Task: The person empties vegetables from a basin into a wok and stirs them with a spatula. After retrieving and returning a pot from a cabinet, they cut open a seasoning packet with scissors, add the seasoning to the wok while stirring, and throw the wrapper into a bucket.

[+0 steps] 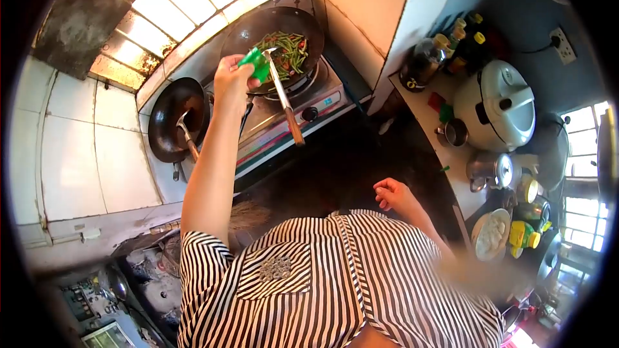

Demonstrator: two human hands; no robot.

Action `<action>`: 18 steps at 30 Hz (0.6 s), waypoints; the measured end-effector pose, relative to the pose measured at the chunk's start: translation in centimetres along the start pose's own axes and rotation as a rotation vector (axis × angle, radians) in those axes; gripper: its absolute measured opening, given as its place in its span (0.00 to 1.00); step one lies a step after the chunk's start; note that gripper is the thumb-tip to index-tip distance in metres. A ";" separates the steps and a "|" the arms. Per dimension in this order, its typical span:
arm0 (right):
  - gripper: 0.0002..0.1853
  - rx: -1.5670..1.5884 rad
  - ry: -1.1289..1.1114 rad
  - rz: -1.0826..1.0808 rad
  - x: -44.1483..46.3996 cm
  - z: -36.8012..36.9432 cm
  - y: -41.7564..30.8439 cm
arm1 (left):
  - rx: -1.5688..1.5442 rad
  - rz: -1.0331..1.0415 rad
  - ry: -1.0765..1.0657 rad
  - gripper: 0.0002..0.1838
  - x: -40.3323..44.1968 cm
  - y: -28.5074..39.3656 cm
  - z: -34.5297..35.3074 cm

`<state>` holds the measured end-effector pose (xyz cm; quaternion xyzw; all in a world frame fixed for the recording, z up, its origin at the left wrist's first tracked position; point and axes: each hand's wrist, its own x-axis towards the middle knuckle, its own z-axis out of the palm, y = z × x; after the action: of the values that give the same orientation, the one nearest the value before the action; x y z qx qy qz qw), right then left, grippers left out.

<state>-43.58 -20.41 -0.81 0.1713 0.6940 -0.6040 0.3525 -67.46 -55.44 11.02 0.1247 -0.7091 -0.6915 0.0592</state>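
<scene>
My left hand [233, 84] is closed on a small green packet [257, 64], holding it over the near left part of a large wok [238, 33]. Inside this wok lie cooked green beans [293, 51] mixed with reddish bits. A spatula [284, 98] with a wooden handle rests in the wok, its handle jutting over the front of the gas stove [258, 138]. My right hand [391, 194] hangs low in front of my body, fingers loosely curled together, with nothing visible in them. It touches neither the stove nor the counter.
A second wok [173, 119] with a ladle [187, 132] stands left of the stove. On the right-hand counter are a white rice cooker [500, 106], a metal cup [453, 132], a metal pot [490, 171], sauce bottles [467, 51] and a bowl [490, 234].
</scene>
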 end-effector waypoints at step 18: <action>0.10 0.158 0.085 0.026 12.5 -5.4 -4.5 | 1.117 0.428 -0.109 0.06 14.1 -6.4 6.5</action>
<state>-56.75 -18.57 -6.12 0.2330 0.6563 -0.6443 0.3161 -82.11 -52.93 3.12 -0.0441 -0.9765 -0.1925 0.0863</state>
